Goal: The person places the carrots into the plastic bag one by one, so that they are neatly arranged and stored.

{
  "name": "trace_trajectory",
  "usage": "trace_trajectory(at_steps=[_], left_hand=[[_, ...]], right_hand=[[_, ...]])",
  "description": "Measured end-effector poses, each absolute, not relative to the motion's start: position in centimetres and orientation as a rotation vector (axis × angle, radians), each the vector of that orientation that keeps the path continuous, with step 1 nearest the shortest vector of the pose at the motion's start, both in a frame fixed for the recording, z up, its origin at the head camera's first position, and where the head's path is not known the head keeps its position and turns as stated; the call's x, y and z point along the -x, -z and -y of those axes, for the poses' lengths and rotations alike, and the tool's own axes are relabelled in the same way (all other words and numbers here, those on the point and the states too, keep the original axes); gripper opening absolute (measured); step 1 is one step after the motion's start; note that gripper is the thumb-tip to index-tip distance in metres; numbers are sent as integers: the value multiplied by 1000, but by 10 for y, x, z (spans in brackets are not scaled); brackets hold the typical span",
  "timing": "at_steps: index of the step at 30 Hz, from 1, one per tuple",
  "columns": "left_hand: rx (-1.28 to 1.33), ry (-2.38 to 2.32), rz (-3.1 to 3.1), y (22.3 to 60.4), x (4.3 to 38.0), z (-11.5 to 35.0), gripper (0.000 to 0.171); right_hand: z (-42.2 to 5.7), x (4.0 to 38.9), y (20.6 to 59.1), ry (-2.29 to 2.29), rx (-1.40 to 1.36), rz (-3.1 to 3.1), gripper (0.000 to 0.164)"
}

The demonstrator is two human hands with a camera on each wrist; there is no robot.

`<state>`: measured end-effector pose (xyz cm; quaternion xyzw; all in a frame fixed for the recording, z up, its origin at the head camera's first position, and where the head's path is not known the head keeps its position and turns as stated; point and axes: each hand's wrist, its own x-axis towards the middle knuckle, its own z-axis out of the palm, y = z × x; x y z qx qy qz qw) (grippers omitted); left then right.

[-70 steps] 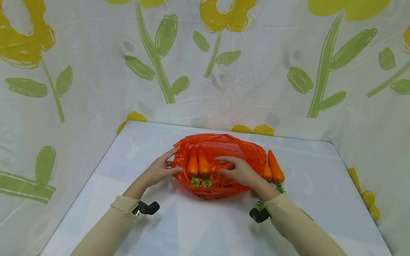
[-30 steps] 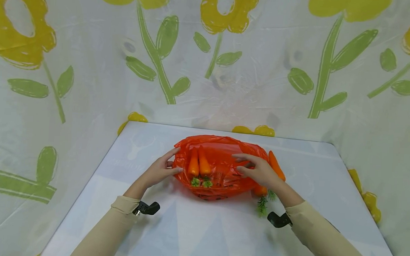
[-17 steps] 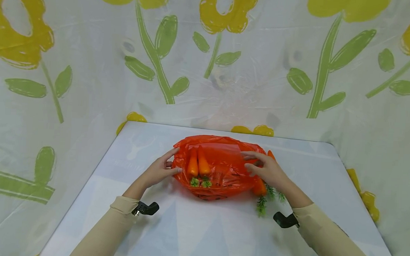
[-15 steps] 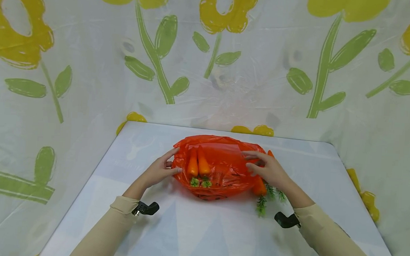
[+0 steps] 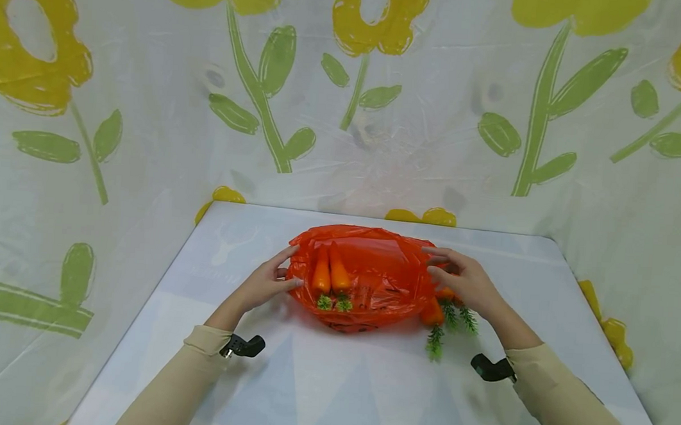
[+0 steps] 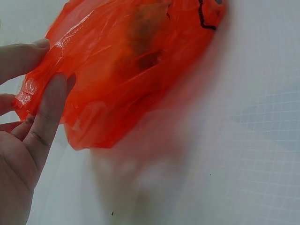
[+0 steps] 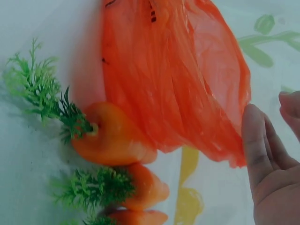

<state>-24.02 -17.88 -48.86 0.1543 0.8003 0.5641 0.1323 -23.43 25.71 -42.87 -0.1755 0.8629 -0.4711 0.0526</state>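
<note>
A red plastic bag [image 5: 373,259] lies with its mouth spread wide on the table. Two orange carrots [image 5: 322,272] with short green tops lie inside its left part. My left hand [image 5: 264,282] holds the bag's left rim, with thumb and fingers on either side of the film in the left wrist view. At the right rim is my right hand [image 5: 466,283], its fingers loosely bent and one fingertip at the film's edge in the right wrist view. Below that hand, carrots [image 7: 108,133] with leafy green tops lie beside the bag, partly hidden in the head view.
The table [image 5: 332,379] has a pale patterned cover. A white curtain [image 5: 424,165] with yellow flowers hangs behind it and at the sides. Each wrist wears a black camera [image 5: 243,345].
My right hand has moved right, from above the bag's middle to its right rim and over the outer carrots. The left hand and the two carrots in the bag stay put.
</note>
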Motion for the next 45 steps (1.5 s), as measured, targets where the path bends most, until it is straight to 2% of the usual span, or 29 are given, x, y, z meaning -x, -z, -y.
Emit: trace_trajectory(at_steps=[21,32,45], left_hand=[[-448,-1653,-2309,490,241,180,85],[-436,-1623,-2334,490,243,180,85],[-417,-1607,-2348,489,242,181,85]], right_hand=[[-288,237,436,1509,377,-2719,51],[-310,241,454,1285,183,-2775,56],[-330,245,475,1113,111,-2712,60]])
